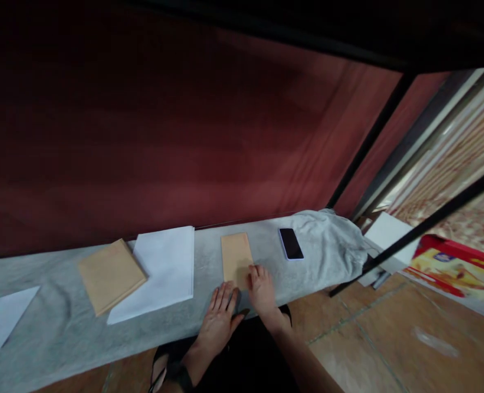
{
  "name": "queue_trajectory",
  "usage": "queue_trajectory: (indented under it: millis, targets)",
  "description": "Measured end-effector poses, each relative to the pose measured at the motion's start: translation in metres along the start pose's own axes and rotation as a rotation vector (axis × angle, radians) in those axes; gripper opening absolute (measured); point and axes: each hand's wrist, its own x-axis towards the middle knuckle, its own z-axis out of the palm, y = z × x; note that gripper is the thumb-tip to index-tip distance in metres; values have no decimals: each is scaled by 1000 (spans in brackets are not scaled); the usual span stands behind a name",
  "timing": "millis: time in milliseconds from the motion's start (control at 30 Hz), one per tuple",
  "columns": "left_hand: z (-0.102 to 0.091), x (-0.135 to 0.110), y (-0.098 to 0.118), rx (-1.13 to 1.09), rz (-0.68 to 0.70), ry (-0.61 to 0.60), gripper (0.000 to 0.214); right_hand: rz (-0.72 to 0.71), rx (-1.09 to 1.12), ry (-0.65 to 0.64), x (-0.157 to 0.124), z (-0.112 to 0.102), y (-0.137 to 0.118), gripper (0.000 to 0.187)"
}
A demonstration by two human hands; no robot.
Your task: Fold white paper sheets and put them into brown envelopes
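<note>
A small brown paper rectangle (237,254), perhaps an envelope or folded sheet, lies flat on the grey cloth straight in front of me. My left hand (220,316) rests at its near left corner, palm down with the fingers stretched out. At the near right edge, my right hand (262,289) has its fingers curled and pressed together on the paper. The near edge of the paper is partly hidden by both hands.
Grey cloth (209,240) covers the long narrow surface. A phone (291,244) lies right of the paper. On the left are white sheets (170,267), a larger brown packet (111,277) and another white sheet (4,319). Black bars (372,139) and a red box (458,267) stand right.
</note>
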Motion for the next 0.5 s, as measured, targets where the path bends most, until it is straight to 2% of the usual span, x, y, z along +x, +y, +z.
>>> queue_trajectory:
  millis: [100, 200, 367, 500]
  targets:
    - [8, -3, -1, 35, 21, 32, 61, -242, 93, -41, 4, 12, -13, 43]
    - [12, -4, -5, 55, 52, 53, 59, -307, 85, -87, 14, 21, -18, 44]
    - [14, -3, -8, 21, 41, 99, 59, -138, 55, -59, 37, 13, 0, 49]
    - [17, -5, -7, 16, 33, 141, 62, 76, 88, -26, 34, 3, 15, 43]
